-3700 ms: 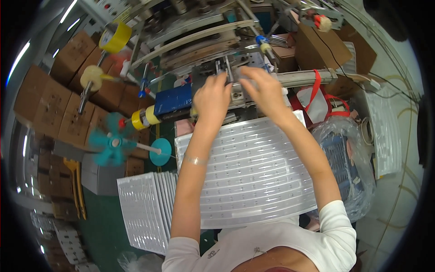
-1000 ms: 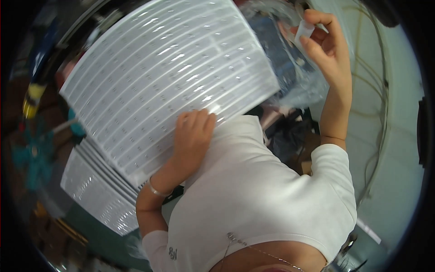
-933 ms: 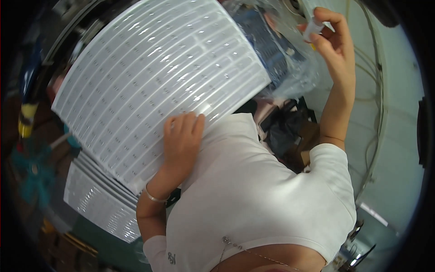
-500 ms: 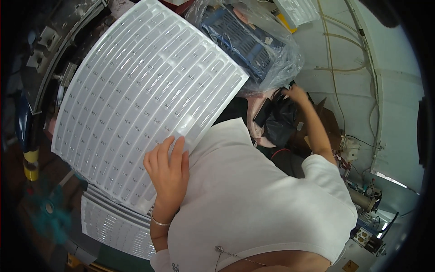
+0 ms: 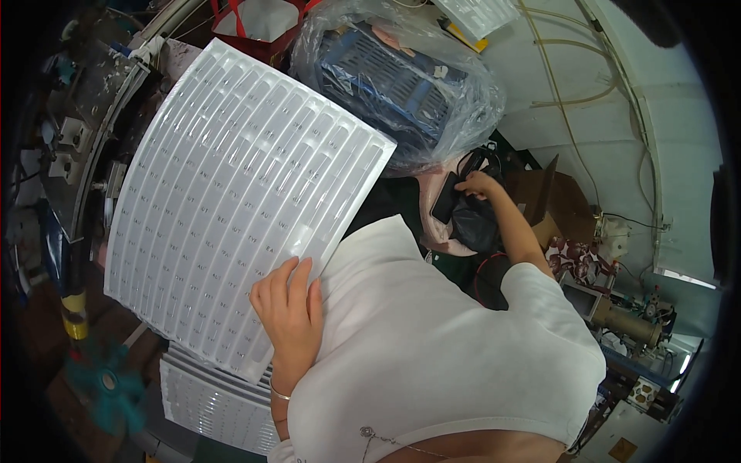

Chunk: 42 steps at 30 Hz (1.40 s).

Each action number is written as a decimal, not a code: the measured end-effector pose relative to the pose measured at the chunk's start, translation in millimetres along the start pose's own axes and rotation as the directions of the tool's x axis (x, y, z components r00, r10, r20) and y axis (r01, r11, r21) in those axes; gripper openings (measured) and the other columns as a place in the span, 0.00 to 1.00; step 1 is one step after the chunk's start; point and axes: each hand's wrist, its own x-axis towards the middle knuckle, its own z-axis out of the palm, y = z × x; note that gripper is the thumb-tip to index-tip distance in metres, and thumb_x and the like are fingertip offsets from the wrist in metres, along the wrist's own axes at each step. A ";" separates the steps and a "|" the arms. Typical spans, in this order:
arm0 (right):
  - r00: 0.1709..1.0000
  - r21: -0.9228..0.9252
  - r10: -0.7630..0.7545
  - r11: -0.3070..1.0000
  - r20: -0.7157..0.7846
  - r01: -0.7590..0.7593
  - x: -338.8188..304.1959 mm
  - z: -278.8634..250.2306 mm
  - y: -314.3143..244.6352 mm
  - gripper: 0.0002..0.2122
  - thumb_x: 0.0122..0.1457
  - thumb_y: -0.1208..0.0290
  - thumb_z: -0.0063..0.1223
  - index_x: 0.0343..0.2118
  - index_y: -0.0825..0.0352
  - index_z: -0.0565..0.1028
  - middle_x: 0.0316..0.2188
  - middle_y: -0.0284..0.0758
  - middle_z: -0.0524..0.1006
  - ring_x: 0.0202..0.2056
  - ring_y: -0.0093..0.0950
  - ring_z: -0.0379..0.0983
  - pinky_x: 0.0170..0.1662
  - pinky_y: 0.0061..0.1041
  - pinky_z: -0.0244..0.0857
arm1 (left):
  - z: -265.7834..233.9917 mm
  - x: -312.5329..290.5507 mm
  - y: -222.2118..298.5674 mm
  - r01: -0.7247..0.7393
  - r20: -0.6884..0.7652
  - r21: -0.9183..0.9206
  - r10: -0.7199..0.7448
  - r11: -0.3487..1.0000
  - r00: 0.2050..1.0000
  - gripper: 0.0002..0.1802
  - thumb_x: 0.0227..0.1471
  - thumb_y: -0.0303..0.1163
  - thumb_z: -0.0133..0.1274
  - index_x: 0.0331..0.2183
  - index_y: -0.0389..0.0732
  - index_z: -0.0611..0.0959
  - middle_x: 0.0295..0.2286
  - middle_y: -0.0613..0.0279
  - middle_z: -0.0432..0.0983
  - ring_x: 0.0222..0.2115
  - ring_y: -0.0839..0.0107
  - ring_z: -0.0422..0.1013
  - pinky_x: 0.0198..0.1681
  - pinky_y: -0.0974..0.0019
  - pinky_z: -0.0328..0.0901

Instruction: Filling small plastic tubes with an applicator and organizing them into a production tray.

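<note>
A large white plastic tray (image 5: 202, 255) with rows of long narrow compartments and small dark print lies tilted at my left. My left hand (image 5: 292, 318) rests on its near right edge, fingers stretched and slightly spread. My right hand (image 5: 478, 185) is reached far out to the right, its fingers bent together at the top of a crumpled black plastic bag (image 5: 475, 224). Beside its fingertips stands a flat black phone-like thing (image 5: 445, 197) on pink cloth (image 5: 427, 199). What those fingers pinch is hidden.
More white trays (image 5: 212, 409) are stacked beneath the large one. A blue crate in clear plastic (image 5: 394, 77) stands beyond, near a red bag (image 5: 270, 38). A cardboard box (image 5: 554, 201) is right of my right hand. A teal fan (image 5: 108, 382) is at lower left.
My right hand has come down and left from the top of the black bag toward the flat black thing. My left hand stays on the tray. The whole view has shifted slightly.
</note>
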 end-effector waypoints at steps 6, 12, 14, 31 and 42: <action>0.996 0.371 -0.075 0.925 -0.038 0.084 -3.3 3.2 6.8 0.09 0.45 0.67 0.60 0.21 0.68 0.76 0.16 0.29 0.72 0.12 0.18 0.58 0.13 0.20 0.52 | 4.8 -8.0 -0.5 0.011 0.013 -0.032 -0.011 0.999 1.000 0.17 0.48 0.27 0.54 0.43 0.38 0.76 0.40 0.58 0.71 0.40 0.62 0.65 0.47 0.57 0.54; 0.905 0.651 -0.137 0.652 -0.403 0.389 -49.8 -74.4 9.5 0.05 0.51 0.65 0.56 0.28 0.60 0.76 0.22 0.20 0.73 0.16 0.09 0.59 0.16 0.10 0.54 | 7.6 -10.3 -1.6 -0.010 0.027 -0.044 0.011 0.999 1.000 0.17 0.48 0.27 0.54 0.43 0.38 0.76 0.40 0.58 0.71 0.40 0.62 0.65 0.48 0.57 0.54; 0.902 0.702 -0.035 0.615 -0.431 0.359 -62.4 -90.8 16.9 0.06 0.52 0.64 0.56 0.29 0.59 0.77 0.21 0.19 0.73 0.16 0.08 0.58 0.18 0.09 0.55 | 8.2 -9.6 -2.0 -0.018 0.016 -0.045 0.019 0.999 1.000 0.17 0.48 0.27 0.54 0.42 0.38 0.77 0.40 0.59 0.72 0.40 0.62 0.65 0.48 0.57 0.54; 0.339 -0.397 -0.820 0.532 -0.461 0.748 -78.7 -102.9 -172.3 0.16 0.57 0.65 0.46 0.46 0.67 0.71 0.40 0.41 0.74 0.37 0.37 0.71 0.45 0.30 0.63 | -40.0 19.0 -26.7 0.155 -0.241 -0.177 -0.195 0.972 0.951 0.15 0.44 0.23 0.55 0.39 0.37 0.79 0.33 0.57 0.76 0.33 0.61 0.70 0.41 0.62 0.60; -0.063 0.377 -0.995 -0.086 -0.075 0.922 -238.0 -5.2 -421.8 0.13 0.54 0.80 0.51 0.43 0.67 0.66 0.48 0.38 0.68 0.45 0.22 0.67 0.39 0.19 0.68 | -133.7 174.2 -141.9 0.497 -0.823 0.308 -0.035 0.811 0.566 0.21 0.51 0.45 0.51 0.47 0.49 0.77 0.43 0.54 0.69 0.45 0.58 0.63 0.49 0.56 0.55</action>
